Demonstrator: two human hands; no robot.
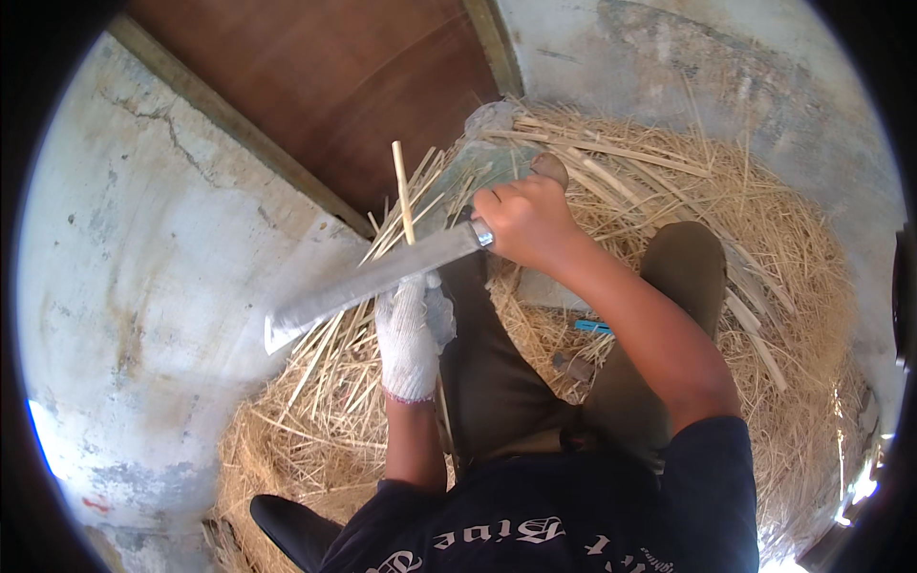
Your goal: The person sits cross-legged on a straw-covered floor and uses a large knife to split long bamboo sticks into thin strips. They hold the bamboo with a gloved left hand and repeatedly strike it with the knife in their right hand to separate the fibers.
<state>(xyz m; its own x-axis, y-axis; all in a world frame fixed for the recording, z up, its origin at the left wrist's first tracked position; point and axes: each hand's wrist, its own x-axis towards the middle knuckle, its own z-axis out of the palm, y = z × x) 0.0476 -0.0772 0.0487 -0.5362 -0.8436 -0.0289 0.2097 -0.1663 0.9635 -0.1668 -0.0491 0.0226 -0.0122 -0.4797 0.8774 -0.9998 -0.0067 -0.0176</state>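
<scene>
My right hand [527,218] is wrapped round the wooden handle of a machete [382,274]. Its long, wide blade slants down to the left and crosses in front of a pale bamboo stick [402,186]. My left hand [408,339], in a white knitted glove, is closed around that stick just below the blade. The stick's upper end points away from me, past the blade. The blade hides part of my left fingers and the spot where it meets the stick, so I cannot tell whether it is cutting in.
Split bamboo strips [330,358] lie to the left, and longer ones [621,181] at the far right. Fine shavings [793,286] are heaped around my bent legs [506,372]. A small blue object [592,327] lies between them. Worn walls [181,258] and a brown door [334,86] stand close.
</scene>
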